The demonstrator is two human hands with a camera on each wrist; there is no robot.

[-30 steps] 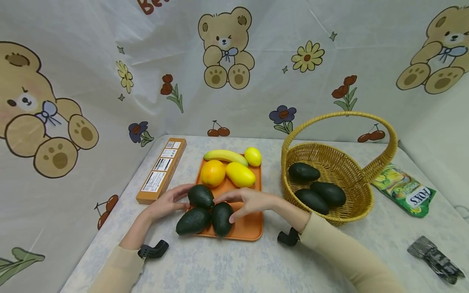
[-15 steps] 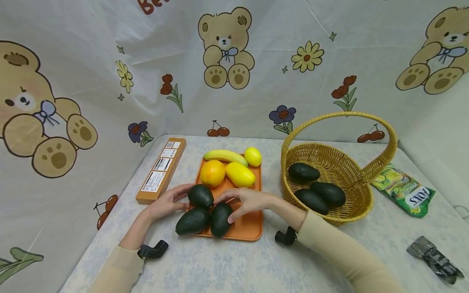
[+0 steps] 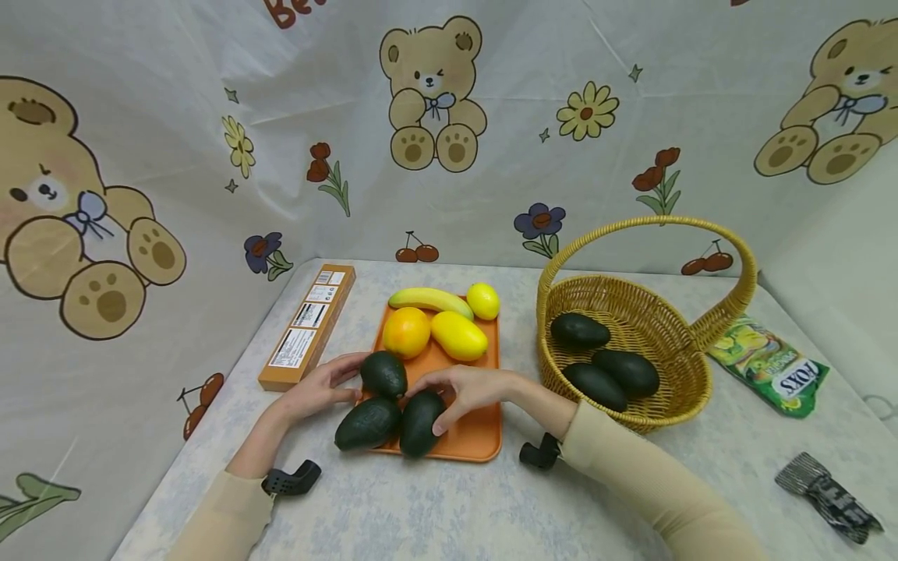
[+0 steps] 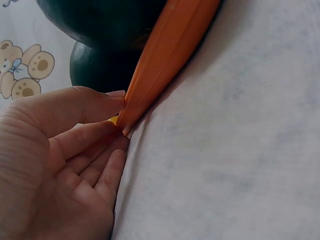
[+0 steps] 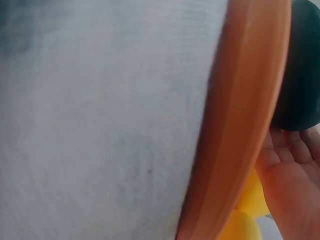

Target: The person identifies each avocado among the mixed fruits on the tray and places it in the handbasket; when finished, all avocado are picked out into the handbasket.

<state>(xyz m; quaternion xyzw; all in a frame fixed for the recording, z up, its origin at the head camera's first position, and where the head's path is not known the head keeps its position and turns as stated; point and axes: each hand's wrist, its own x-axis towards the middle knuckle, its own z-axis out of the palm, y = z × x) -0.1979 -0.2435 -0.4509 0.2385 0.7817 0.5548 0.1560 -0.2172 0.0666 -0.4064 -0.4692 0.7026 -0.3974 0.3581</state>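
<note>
My left hand (image 3: 321, 388) pinches the left rim of the orange tray (image 3: 477, 436) between thumb and fingers, as the left wrist view shows. Beside it, one dark green avocado (image 3: 383, 374) lies on the tray, and a second avocado (image 3: 368, 424) lies across the near left corner. My right hand (image 3: 471, 392) grips a third avocado (image 3: 418, 427) at the tray's near edge, thumb on its right side and fingers at its far end; in the right wrist view the fingers touch this avocado (image 5: 302, 75). All three avocados sit close together.
Farther back on the tray are an orange (image 3: 406, 333), a yellow mango-like fruit (image 3: 459, 336), a banana (image 3: 431, 301) and a lemon (image 3: 483, 301). A wicker basket (image 3: 673, 319) holds three avocados. Around stand a long box (image 3: 309, 327), a green packet (image 3: 768, 366) and a grey striped bundle (image 3: 828, 496).
My right hand has shifted slightly left and toward me, and the avocado in it has moved and turned a little with it. The left hand stays at the tray's rim.
</note>
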